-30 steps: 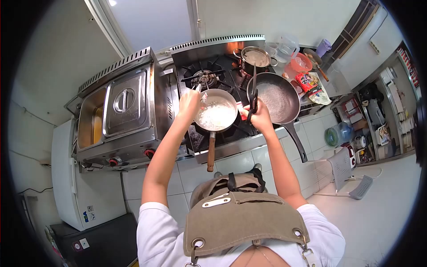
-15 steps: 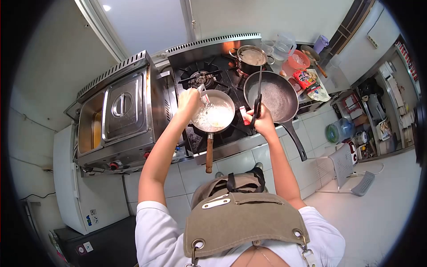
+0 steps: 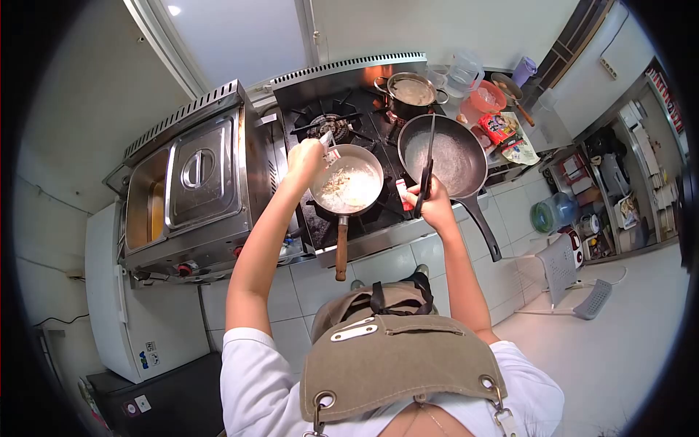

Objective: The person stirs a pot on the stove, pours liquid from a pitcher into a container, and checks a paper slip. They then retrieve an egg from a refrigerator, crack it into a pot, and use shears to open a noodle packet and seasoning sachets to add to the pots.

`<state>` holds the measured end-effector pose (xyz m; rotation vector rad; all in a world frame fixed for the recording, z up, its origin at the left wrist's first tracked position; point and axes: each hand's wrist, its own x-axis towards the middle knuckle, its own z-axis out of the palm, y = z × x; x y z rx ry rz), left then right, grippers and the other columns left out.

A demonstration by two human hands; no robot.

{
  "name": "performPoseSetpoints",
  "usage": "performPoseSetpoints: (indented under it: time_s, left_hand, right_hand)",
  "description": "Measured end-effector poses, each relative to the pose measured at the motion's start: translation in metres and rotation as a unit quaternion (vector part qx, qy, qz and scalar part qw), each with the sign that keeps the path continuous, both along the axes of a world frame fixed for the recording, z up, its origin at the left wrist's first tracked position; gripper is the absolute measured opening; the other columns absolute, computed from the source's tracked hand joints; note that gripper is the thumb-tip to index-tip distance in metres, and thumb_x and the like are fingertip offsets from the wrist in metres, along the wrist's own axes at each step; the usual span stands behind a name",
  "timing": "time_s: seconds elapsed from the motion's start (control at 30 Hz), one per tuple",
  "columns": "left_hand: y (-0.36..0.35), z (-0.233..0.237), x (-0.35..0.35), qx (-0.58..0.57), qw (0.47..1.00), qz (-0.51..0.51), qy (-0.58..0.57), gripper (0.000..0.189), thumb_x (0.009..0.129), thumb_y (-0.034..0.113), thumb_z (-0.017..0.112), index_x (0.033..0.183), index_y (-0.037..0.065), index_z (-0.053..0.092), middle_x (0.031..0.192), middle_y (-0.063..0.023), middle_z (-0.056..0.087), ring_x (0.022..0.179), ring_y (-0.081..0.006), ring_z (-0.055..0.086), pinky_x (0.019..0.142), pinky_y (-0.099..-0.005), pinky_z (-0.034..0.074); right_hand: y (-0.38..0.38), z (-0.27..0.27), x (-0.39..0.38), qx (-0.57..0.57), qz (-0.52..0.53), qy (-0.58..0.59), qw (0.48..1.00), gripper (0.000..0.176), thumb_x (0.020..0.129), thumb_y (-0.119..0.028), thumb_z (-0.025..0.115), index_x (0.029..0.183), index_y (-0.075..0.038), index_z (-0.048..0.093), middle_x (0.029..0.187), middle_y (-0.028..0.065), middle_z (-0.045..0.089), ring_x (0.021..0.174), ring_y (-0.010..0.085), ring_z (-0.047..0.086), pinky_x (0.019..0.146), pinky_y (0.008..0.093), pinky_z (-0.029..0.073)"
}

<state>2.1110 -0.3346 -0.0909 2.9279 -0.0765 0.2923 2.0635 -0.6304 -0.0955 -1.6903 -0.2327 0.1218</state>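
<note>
My left hand pinches a small white sachet over the left rim of a saucepan. Pale liquid with darker bits scattered on top fills the saucepan, whose wooden handle points toward me. In my right hand is a pair of black-handled scissors, blades up. A red and white packet piece sticks out by the thumb of that hand. Just beyond the scissors sits a black frying pan with a cloudy liquid or film inside.
A steel pot with pale contents stands on the back burner. To the right are a red bowl, a clear pitcher and a red food packet. A lidded steel warmer stands left of the stove.
Darker bits now show on the liquid in the saucepan. My left hand and sachet have shifted slightly left. The scissors in my right hand have tipped a little to the right.
</note>
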Motion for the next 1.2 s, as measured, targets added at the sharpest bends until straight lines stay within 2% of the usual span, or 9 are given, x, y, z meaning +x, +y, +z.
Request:
performPoseSetpoints:
  time_s: [0.07, 0.13, 0.27, 0.43, 0.57, 0.73, 0.83, 1.0, 1.2]
  left_hand:
    - [-0.002, 0.006, -0.002, -0.004, 1.000, 0.005, 0.001, 0.017, 0.061, 0.012, 0.071, 0.075, 0.002, 0.068, 0.076, -0.0182, 0.064, 0.074, -0.0333, 0.064, 0.067, -0.0399, 0.051]
    - [-0.005, 0.018, -0.006, -0.030, 0.996, 0.039, 0.070, 0.023, 0.063, 0.021, 0.074, 0.078, 0.004, 0.069, 0.086, -0.0180, 0.063, 0.082, -0.0327, 0.062, 0.072, -0.0396, 0.050]
    - [-0.005, 0.014, -0.006, -0.037, 0.992, 0.084, 0.081, 0.022, 0.064, 0.022, 0.073, 0.077, 0.004, 0.069, 0.086, -0.0175, 0.064, 0.081, -0.0326, 0.063, 0.071, -0.0397, 0.050]
    - [0.013, -0.022, -0.003, -0.013, 0.996, 0.017, -0.091, 0.022, 0.066, 0.018, 0.070, 0.073, -0.001, 0.064, 0.078, -0.0181, 0.063, 0.073, -0.0340, 0.063, 0.065, -0.0419, 0.050]
    - [0.006, -0.001, -0.021, -0.029, 0.994, 0.065, -0.080, 0.020, 0.069, 0.017, 0.065, 0.071, -0.003, 0.063, 0.078, -0.0190, 0.062, 0.074, -0.0354, 0.062, 0.066, -0.0435, 0.049]
    - [0.003, -0.009, -0.038, -0.072, 0.984, 0.131, -0.092, 0.020, 0.071, 0.015, 0.064, 0.070, -0.004, 0.063, 0.078, -0.0202, 0.061, 0.074, -0.0365, 0.061, 0.065, -0.0435, 0.049]
    - [0.010, -0.014, -0.046, -0.094, 0.984, 0.137, -0.056, 0.019, 0.074, 0.015, 0.064, 0.077, -0.004, 0.064, 0.086, -0.0184, 0.060, 0.079, -0.0375, 0.060, 0.069, -0.0443, 0.048]
    - [0.010, -0.008, -0.062, -0.167, 0.969, 0.147, -0.111, 0.014, 0.070, 0.016, 0.068, 0.078, 0.004, 0.069, 0.082, -0.0179, 0.062, 0.077, -0.0336, 0.061, 0.070, -0.0420, 0.048]
    - [0.008, -0.018, -0.059, -0.130, 0.974, 0.140, -0.121, 0.019, 0.074, 0.019, 0.066, 0.079, 0.001, 0.067, 0.084, -0.0183, 0.061, 0.079, -0.0350, 0.060, 0.070, -0.0423, 0.047]
  right_hand:
    - [0.000, 0.003, -0.003, 0.032, 0.005, 0.028, 0.999, 0.025, 0.074, -0.002, 0.068, 0.087, 0.003, 0.047, 0.072, 0.0106, 0.064, 0.058, 0.0146, 0.062, 0.055, 0.0271, 0.051]
    - [-0.001, 0.005, -0.005, 0.021, 0.007, 0.030, 0.999, 0.024, 0.075, 0.000, 0.067, 0.087, 0.003, 0.046, 0.071, 0.0106, 0.063, 0.058, 0.0151, 0.062, 0.054, 0.0276, 0.052]
    - [-0.004, 0.001, -0.006, 0.024, 0.009, 0.038, 0.999, 0.025, 0.075, 0.000, 0.067, 0.087, 0.004, 0.045, 0.070, 0.0107, 0.063, 0.058, 0.0152, 0.062, 0.054, 0.0277, 0.052]
    - [-0.005, 0.007, -0.013, 0.001, -0.010, 0.032, 0.999, 0.026, 0.074, -0.001, 0.067, 0.087, 0.004, 0.044, 0.070, 0.0110, 0.063, 0.056, 0.0150, 0.062, 0.052, 0.0264, 0.051]
    - [-0.010, 0.006, -0.017, -0.019, -0.013, 0.014, 1.000, 0.026, 0.074, -0.002, 0.068, 0.086, 0.004, 0.046, 0.071, 0.0109, 0.063, 0.058, 0.0150, 0.062, 0.053, 0.0267, 0.051]
    - [-0.022, -0.001, -0.023, -0.072, -0.018, -0.022, 0.997, 0.028, 0.072, -0.004, 0.072, 0.084, 0.002, 0.048, 0.070, 0.0081, 0.063, 0.058, 0.0139, 0.062, 0.053, 0.0260, 0.050]
    - [-0.028, 0.011, -0.036, 0.007, -0.003, 0.028, 1.000, 0.028, 0.073, 0.000, 0.071, 0.082, 0.000, 0.044, 0.068, 0.0076, 0.060, 0.057, 0.0146, 0.062, 0.051, 0.0251, 0.049]
    - [-0.046, 0.015, -0.056, -0.025, -0.019, 0.027, 0.999, 0.034, 0.073, 0.003, 0.070, 0.082, -0.005, 0.038, 0.072, 0.0070, 0.058, 0.062, 0.0147, 0.062, 0.055, 0.0267, 0.054]
    - [-0.058, 0.015, -0.065, -0.028, -0.027, 0.036, 0.999, 0.035, 0.071, 0.000, 0.072, 0.080, -0.006, 0.039, 0.070, 0.0052, 0.058, 0.062, 0.0084, 0.057, 0.055, 0.0226, 0.047]
